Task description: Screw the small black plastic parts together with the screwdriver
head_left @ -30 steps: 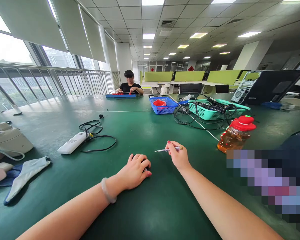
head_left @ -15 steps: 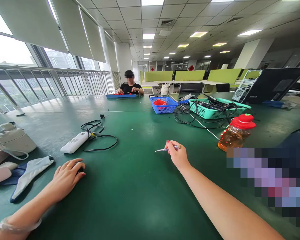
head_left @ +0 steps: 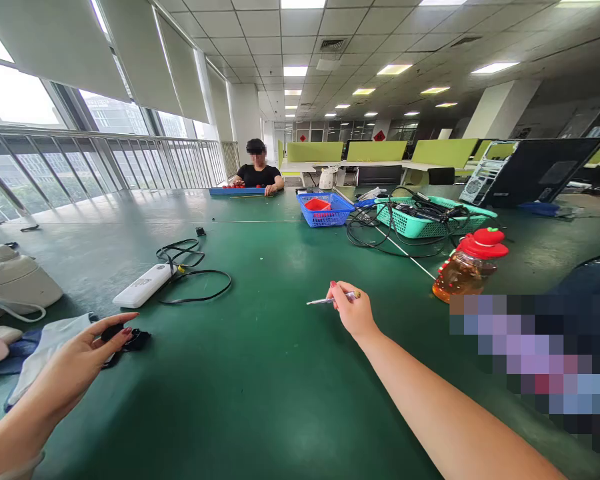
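Observation:
My left hand [head_left: 77, 357] is at the left over the table, thumb and fingers around a small black object [head_left: 138, 341] whose kind I cannot make out. Part of that object is hidden behind the thumb. Beside the hand lies a pale blue and navy cloth [head_left: 47, 339]. Out over the middle of the table, my right hand [head_left: 355, 312] pinches a small screwdriver [head_left: 321, 301]. Its thin metal shaft points left, and its gold-coloured end sticks out past the fingers.
A white power bank-like block [head_left: 145, 287] with a black cable [head_left: 215, 293] lies ahead of my left hand. A blue basket [head_left: 330, 217], a green basket [head_left: 410, 223] of cables and a red-lidded bottle [head_left: 467, 270] stand farther right. A person [head_left: 257, 175] sits at the far end.
My left hand has moved left and turned thumb-side up, and more of the black object shows. My right hand keeps its pinch on the screwdriver, hardly moved.

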The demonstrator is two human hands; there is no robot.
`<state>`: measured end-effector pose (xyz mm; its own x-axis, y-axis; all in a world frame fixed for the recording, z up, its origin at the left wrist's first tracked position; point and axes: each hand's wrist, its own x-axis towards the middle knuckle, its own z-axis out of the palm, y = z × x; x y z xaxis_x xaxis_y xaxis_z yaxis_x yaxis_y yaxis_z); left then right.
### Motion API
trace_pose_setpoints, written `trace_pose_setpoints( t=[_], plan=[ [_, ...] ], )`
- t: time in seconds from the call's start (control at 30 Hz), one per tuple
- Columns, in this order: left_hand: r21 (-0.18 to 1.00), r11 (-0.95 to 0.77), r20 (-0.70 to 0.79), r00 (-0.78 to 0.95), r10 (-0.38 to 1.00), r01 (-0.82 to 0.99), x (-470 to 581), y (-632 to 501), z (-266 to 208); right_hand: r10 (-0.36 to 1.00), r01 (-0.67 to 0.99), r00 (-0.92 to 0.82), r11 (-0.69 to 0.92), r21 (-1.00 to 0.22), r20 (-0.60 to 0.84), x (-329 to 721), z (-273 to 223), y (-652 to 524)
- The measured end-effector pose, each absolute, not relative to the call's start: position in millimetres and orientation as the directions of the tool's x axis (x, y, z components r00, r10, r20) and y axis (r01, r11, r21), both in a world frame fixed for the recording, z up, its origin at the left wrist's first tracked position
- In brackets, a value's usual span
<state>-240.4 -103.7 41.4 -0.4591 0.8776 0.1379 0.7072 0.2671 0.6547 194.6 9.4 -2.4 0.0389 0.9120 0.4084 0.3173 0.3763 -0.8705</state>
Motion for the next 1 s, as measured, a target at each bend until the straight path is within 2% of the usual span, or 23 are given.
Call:
trace_pose_setpoints(
  t=[0.07, 0.1, 0.17, 0.27, 0.4, 0.47, 0.6, 0.87, 1.0],
  plan=[
    [0.845, 0.25, 0.009, -0.48, 0.877, 0.474, -247, -104, 36, 0.912, 0.316, 0.04, 0.376, -0.871, 0.408, 195, -3, 9],
    [0.893, 0.25, -0.043, -0.481, 0.875, 0.374, -251, -104, 33, 0.914, 0.313, 0.039, 0.373, -0.873, 0.405, 195, -3, 9],
    [0.91, 0.237, -0.051, -0.476, 0.878, 0.341, -256, -105, 31, 0.917, 0.307, 0.037, 0.368, -0.878, 0.397, 195, -3, 10],
    [0.79, 0.267, 0.025, -0.465, 0.885, 0.552, -258, -105, 35, 0.916, 0.304, 0.034, 0.371, -0.877, 0.4, 195, -4, 10],
    [0.425, 0.295, 0.196, -0.405, 0.893, 0.856, -252, -104, 44, 0.917, 0.291, 0.035, 0.37, -0.882, 0.396, 194, -4, 10],
    [0.325, 0.302, 0.195, -0.375, 0.906, 0.896, -250, -103, 45, 0.919, 0.289, 0.034, 0.366, -0.884, 0.392, 194, -4, 10],
    [0.283, 0.32, 0.126, -0.365, 0.922, 0.904, -253, -102, 43, 0.92, 0.291, 0.03, 0.367, -0.883, 0.392, 193, -3, 10],
    [0.287, 0.314, 0.153, -0.367, 0.918, 0.905, -260, -96, 41, 0.923, 0.282, 0.019, 0.363, -0.888, 0.384, 194, -4, 10],
    [0.256, 0.23, 0.169, -0.277, 0.946, 0.939, -269, -91, 38, 0.923, 0.288, 0.011, 0.365, -0.885, 0.385, 195, -4, 10]
  ],
)
